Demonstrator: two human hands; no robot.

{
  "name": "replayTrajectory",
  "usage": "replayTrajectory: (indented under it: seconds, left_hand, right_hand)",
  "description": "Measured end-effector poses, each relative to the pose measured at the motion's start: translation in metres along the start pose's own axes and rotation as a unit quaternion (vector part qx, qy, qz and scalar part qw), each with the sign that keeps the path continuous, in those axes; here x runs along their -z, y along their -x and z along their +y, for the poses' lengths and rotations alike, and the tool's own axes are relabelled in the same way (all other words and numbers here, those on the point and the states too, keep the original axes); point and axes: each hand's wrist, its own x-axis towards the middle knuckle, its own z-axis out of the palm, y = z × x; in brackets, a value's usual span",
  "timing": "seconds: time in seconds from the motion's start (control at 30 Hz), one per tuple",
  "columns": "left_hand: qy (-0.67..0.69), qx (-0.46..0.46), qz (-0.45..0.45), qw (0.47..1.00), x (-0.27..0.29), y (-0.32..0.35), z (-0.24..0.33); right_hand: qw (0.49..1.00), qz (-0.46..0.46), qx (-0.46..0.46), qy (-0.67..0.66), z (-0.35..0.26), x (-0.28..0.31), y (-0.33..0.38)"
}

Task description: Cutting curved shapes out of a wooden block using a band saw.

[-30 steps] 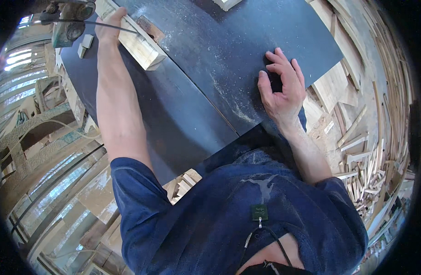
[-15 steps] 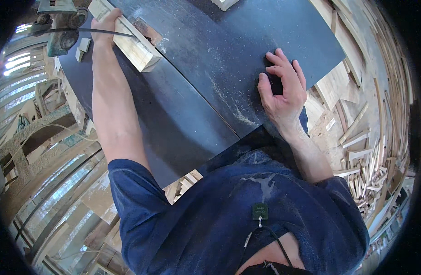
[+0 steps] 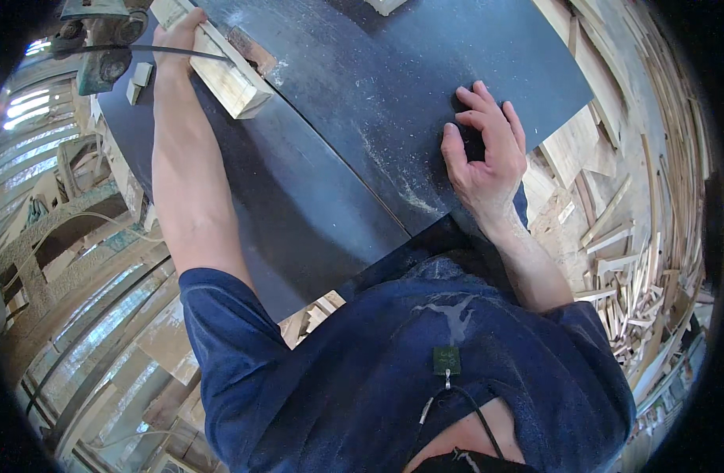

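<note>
My left hand (image 3: 178, 37) reaches to the far left of the dark saw table and grips a long, pale wooden block (image 3: 234, 85). Its thumb lies over the block's top edge. A thin dark saw blade (image 3: 161, 50) passes in front of that wrist in the picture and ends visually at the block; whether it is cutting into the wood I cannot tell. On the right side of the table (image 3: 354, 102) rests my right hand (image 3: 490, 154), fingers loosely bent, thumb apart, nothing in it.
A blade guide assembly (image 3: 106, 47) hangs at the upper left. Two small wood offcuts (image 3: 138, 83) lie beside my left forearm. A worn insert (image 3: 252, 52) sits in the table by the slot. Scrap wood (image 3: 626, 299) is heaped on the right; another pale piece (image 3: 386, 5) lies at the far edge.
The left hand and the wooden block have shifted very slightly left and away from me, partly along with the whole view. My right hand stays in place on the table.
</note>
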Motion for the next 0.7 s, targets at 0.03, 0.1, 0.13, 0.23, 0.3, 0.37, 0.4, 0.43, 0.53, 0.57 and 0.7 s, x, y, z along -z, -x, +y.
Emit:
replayTrajectory:
  seconds: [0.03,0.1,0.13,0.23,0.3,0.37,0.4,0.43,0.53,0.57,0.7]
  left_hand:
    - [-0.001,0.0,0.003,1.0,0.006,-0.005,-0.004]
    - [0.006,0.01,-0.015,1.0,0.015,-0.018,-0.013]
    - [0.006,0.01,-0.015,1.0,0.015,-0.022,-0.016]
    - [-0.01,-0.003,-0.024,1.0,0.014,-0.028,-0.02]
    - [-0.014,-0.003,-0.009,1.0,0.014,-0.03,-0.021]
    - [-0.014,0.006,-0.019,1.0,0.019,-0.032,-0.021]
    - [-0.012,0.014,-0.03,0.999,0.017,-0.03,-0.016]
    - [-0.011,0.014,-0.032,0.999,0.013,-0.026,-0.012]
    - [-0.01,-0.02,-0.005,1.0,0.005,-0.013,-0.002]
    - [0.001,-0.02,-0.011,1.0,0.003,-0.012,0.001]
    - [0.014,-0.023,-0.009,1.0,0.003,-0.007,0.001]
  right_hand:
    - [1.0,-0.001,0.0,-0.001,-0.001,0.0,0.0]
    - [1.0,-0.002,0.002,-0.003,-0.002,-0.001,-0.001]
    - [1.0,-0.003,0.001,-0.002,-0.002,-0.001,-0.001]
    - [1.0,-0.004,0.0,0.003,-0.002,0.0,-0.001]
    - [1.0,-0.003,0.0,0.001,-0.002,0.0,-0.001]
    - [1.0,-0.002,0.001,-0.003,-0.002,-0.001,-0.001]
    - [1.0,-0.002,-0.001,-0.003,-0.002,-0.001,-0.001]
    - [1.0,-0.003,-0.002,-0.004,-0.001,-0.001,-0.002]
    - [1.0,-0.001,-0.001,-0.001,0.0,-0.001,-0.003]
    - [1.0,0.0,-0.002,0.001,-0.001,0.0,-0.003]
    - [1.0,-0.003,-0.005,0.001,-0.001,0.001,-0.001]
